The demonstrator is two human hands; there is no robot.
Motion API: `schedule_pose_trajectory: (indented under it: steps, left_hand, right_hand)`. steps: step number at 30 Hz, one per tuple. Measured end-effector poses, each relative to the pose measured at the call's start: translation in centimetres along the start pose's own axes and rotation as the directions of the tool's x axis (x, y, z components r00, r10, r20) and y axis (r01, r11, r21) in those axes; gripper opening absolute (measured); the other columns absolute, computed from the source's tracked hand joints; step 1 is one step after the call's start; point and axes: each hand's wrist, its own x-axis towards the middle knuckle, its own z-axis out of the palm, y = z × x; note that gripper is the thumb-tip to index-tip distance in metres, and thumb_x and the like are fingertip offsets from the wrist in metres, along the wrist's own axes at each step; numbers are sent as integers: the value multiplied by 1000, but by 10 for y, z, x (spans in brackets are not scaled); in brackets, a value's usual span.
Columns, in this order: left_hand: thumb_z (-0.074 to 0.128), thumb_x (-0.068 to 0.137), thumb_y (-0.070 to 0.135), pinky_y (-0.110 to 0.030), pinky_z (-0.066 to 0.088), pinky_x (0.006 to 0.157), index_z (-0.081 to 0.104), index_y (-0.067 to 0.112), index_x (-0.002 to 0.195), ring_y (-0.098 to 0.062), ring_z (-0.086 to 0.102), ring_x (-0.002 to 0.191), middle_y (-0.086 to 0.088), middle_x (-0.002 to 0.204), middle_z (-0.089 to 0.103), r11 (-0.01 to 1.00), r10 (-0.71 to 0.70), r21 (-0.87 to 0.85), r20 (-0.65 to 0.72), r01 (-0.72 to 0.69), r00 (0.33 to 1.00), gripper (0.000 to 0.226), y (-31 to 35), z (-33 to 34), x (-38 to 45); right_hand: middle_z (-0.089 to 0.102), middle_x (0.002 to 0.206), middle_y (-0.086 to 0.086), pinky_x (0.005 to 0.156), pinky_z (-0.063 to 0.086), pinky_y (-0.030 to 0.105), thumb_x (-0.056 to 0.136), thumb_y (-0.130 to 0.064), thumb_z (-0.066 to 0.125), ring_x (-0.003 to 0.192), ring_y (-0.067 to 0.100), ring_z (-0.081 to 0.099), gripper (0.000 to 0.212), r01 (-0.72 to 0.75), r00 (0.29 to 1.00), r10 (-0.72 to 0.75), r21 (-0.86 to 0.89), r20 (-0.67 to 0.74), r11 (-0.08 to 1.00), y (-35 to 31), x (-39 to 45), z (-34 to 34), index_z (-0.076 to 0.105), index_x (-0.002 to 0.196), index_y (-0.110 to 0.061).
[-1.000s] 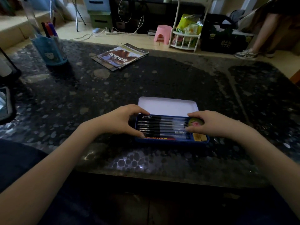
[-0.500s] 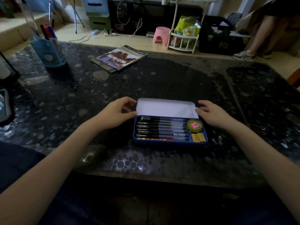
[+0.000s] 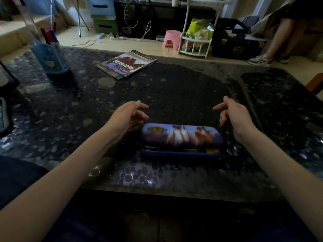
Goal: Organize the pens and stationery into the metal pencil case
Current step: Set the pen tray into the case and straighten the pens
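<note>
The metal pencil case [image 3: 181, 138] lies on the dark speckled table near the front edge. Its printed lid is swung down over the blue tray, blurred, with a narrow gap at the front where pen tips and a yellow eraser still show. My left hand [image 3: 130, 113] hovers just left of and behind the case, fingers loosely curled, holding nothing. My right hand [image 3: 230, 112] hovers at the case's right rear corner, fingers relaxed and apart from the lid.
A blue pen holder [image 3: 50, 60] with markers stands at the back left. A magazine [image 3: 126, 64] lies at the table's far edge. A dark device [image 3: 3, 116] sits at the left edge. Beyond the table are a pink stool [image 3: 172, 39], a rack and a person's leg.
The lid, lying flat open behind the tray before, has swung down over the pens. Both hands have lifted off the case and drawn back and outward.
</note>
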Motion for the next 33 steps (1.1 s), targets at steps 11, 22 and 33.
schedule_pose_trajectory:
  steps: [11, 22, 33]
  left_hand:
    - [22, 88, 60, -38, -8, 116, 35, 22, 142, -12, 15, 141, 4, 144, 40, 320, 310, 841, 342, -436, 887, 67, -42, 33, -27]
    - [29, 72, 83, -30, -5, 115, 2, 21, 150, -15, 14, 141, 1, 151, 23, 20, 193, 835, 537, -550, 822, 103, -30, 35, -33]
    - [44, 79, 72, -34, 16, 113, -4, 23, 149, -21, 21, 137, -3, 152, 21, -34, 144, 837, 545, -546, 826, 99, -24, 38, -38]
  right_hand:
    - [54, 93, -4, 82, 43, 36, 94, -52, 35, 95, 15, 52, 34, 448, 877, -381, -786, 293, 426, 34, -34, 43, 55, 89, -25]
    - [62, 106, -6, 86, 44, 30, 89, -59, 39, 98, 10, 56, 44, 648, 757, -404, -669, 514, 363, 29, -45, 37, 57, 112, -26]
    - [5, 160, -6, 117, 5, 45, 59, -89, 10, 146, 14, 9, 107, 690, 722, -168, -715, 671, 110, 32, -60, 22, -7, 150, -34]
